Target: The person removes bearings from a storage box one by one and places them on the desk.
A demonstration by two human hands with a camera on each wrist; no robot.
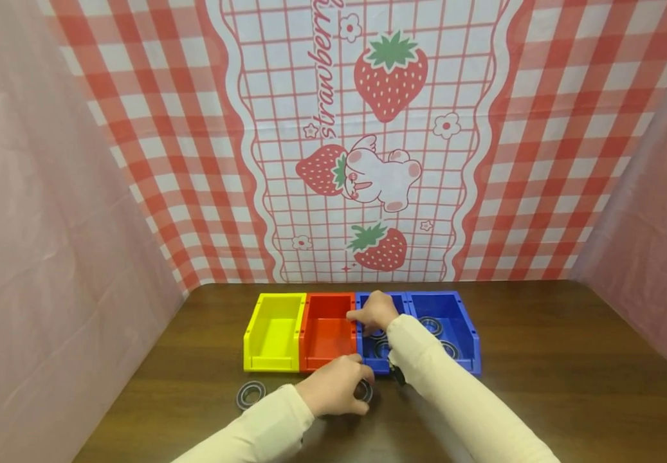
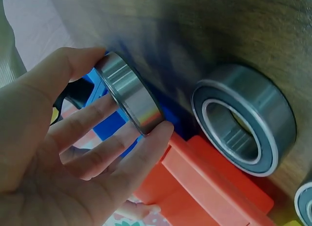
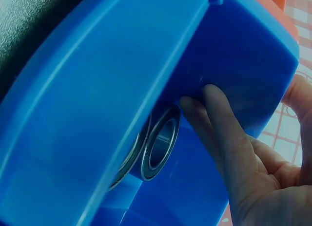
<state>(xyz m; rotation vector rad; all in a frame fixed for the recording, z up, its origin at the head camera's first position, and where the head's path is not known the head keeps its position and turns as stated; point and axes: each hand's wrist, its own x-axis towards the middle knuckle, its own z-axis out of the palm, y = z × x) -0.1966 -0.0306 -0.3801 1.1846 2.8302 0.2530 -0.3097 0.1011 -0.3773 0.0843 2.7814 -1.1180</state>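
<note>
My left hand [image 1: 336, 386] pinches a metal ball bearing [image 2: 130, 93] between thumb and fingertips, just in front of the red bin [image 1: 328, 337]. My right hand [image 1: 375, 312] reaches into the left blue bin [image 1: 375, 368], its fingers [image 3: 229, 133] fairly straight against or close to the inner wall, with no bearing between them. The right thumb lies over the side beside the red bin. Bearings [image 3: 161, 143] lie in that blue bin beneath the hand. Beside the held bearing, another bearing [image 2: 243, 121] stands on the table in the left wrist view.
A yellow bin [image 1: 275, 337] stands left of the red one. More bearings [image 1: 429, 326] lie in the right blue bin [image 1: 471, 360], partly behind the right sleeve. A bearing [image 1: 250, 395] rests on the brown table [image 1: 541, 360] before the yellow bin. A checked cloth hangs behind.
</note>
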